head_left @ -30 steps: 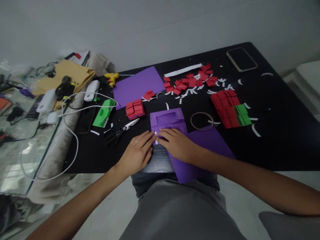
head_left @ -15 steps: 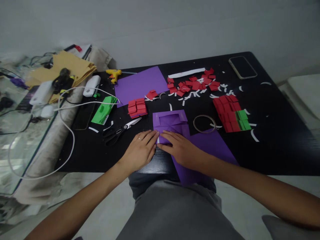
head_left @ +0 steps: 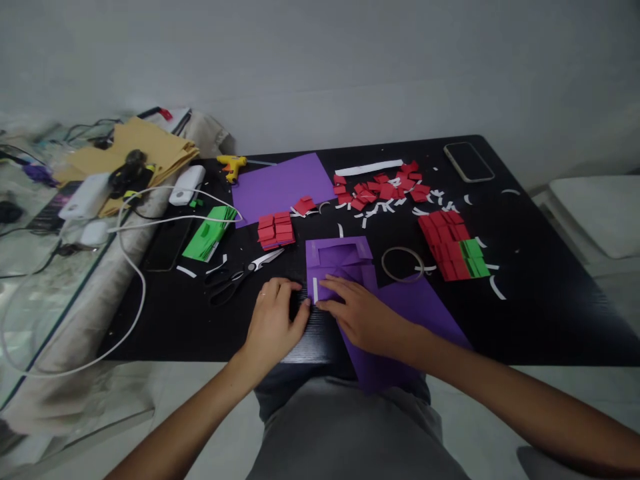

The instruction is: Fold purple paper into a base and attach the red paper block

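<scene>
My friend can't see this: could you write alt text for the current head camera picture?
A person's right hand rests on a folded purple paper with a white strip, the left hand beside it at a black table. Scissors, red paper pieces, a glue gun and a phone lie around.

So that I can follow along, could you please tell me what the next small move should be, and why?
I would probably pick at the lower end of the white strip with the left hand: that hand is open just beside it, the right hand rests on the folded purple paper, and loose white strips on the table suggest peeling.
</scene>
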The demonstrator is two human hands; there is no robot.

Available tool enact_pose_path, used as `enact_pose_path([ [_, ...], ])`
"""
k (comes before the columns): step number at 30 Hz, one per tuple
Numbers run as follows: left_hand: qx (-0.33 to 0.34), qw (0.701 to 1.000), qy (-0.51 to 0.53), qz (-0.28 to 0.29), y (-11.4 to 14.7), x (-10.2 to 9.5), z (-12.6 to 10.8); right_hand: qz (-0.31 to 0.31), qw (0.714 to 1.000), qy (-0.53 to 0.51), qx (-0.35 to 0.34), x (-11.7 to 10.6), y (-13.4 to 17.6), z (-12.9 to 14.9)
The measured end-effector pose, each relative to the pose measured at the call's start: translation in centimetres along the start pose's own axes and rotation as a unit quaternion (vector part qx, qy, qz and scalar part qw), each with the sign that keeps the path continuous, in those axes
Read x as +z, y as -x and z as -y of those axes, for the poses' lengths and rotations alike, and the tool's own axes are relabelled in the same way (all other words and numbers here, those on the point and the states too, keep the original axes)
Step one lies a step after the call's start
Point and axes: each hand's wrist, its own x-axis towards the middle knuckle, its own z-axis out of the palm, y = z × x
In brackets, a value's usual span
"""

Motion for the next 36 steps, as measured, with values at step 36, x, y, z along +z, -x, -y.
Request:
enact_pose_path([
  [36, -0.325, 0.724, 0.592, 0.138, -3.4, 0.5, -2.4, -0.214, 0.972, 0.099, -0.014, -0.6, -1.0, -0.7],
])
